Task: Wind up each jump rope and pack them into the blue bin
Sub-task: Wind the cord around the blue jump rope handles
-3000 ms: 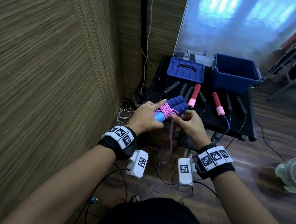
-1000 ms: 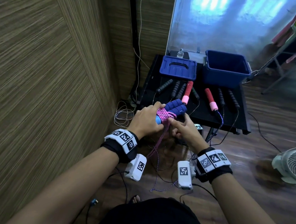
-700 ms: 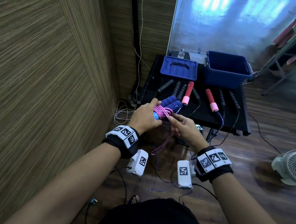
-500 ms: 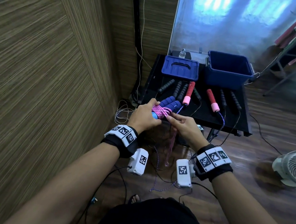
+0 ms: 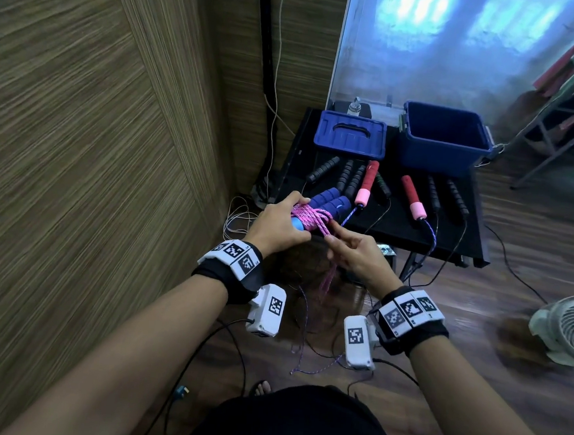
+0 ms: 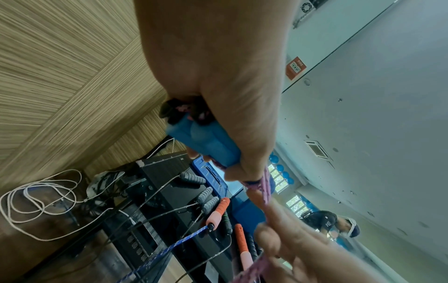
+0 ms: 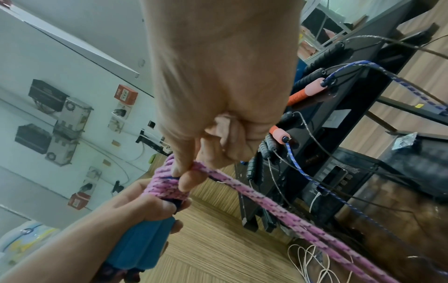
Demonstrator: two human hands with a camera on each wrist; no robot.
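The rope is pink flecked with dark purple, wound on blue handles with lighter blue ends. On the black table sit a dark blue bin, a blue lid, red handles with pale pink tips, black ribbed handles, and a blue-and-white speckled cord

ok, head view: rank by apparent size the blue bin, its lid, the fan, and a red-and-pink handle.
1. blue bin
2. lid and fan: look alike; the fan is cut off by the frame edge and nearer the camera, so not ranked
3. red-and-pink handle: clearly smallest
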